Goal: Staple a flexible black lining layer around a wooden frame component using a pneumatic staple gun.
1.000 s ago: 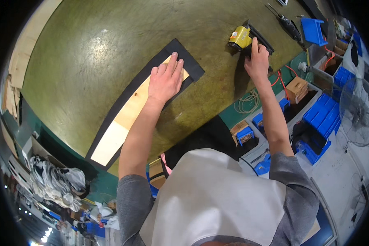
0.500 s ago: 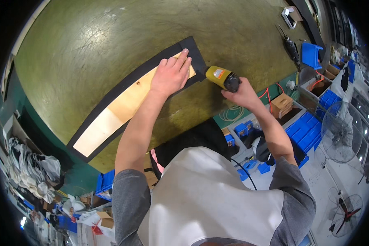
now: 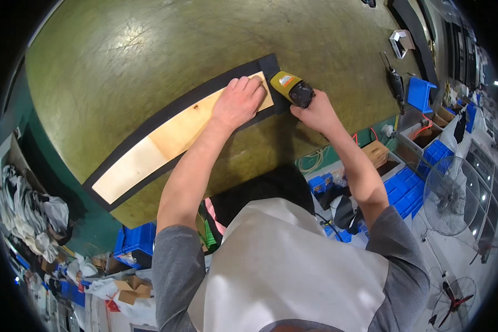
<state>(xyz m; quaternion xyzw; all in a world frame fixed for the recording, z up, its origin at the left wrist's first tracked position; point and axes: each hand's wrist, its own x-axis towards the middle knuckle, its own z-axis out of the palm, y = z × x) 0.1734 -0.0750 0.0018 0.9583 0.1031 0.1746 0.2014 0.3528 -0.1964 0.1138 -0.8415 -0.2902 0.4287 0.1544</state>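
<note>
A long, slightly curved wooden panel (image 3: pixel 174 131) lies on a larger piece of black fabric (image 3: pixel 149 125), whose margin shows all around it. My left hand (image 3: pixel 239 102) presses on the panel near its right end, fingers bent and close together; the fingertips are partly hidden. My right hand (image 3: pixel 318 112) is closed around a yellow and black staple gun (image 3: pixel 286 84), its handle mostly hidden by the hand. The gun's yellow front end is over the fabric at the panel's right end; whether it touches cannot be made out.
The worn olive worktable (image 3: pixel 149 61) carries a black power tool (image 3: pixel 394 83), a blue bin (image 3: pixel 420 94) and a small white box (image 3: pixel 401 43) at its right side. Blue crates (image 3: pixel 405 191) and fans (image 3: pixel 451 193) stand right of me; piled cloth (image 3: pixel 30 213) lies left.
My left hand's outstretched fingers have curled in at the panel's right end. The staple gun in my right hand has come left, over the fabric. The view has shifted slightly.
</note>
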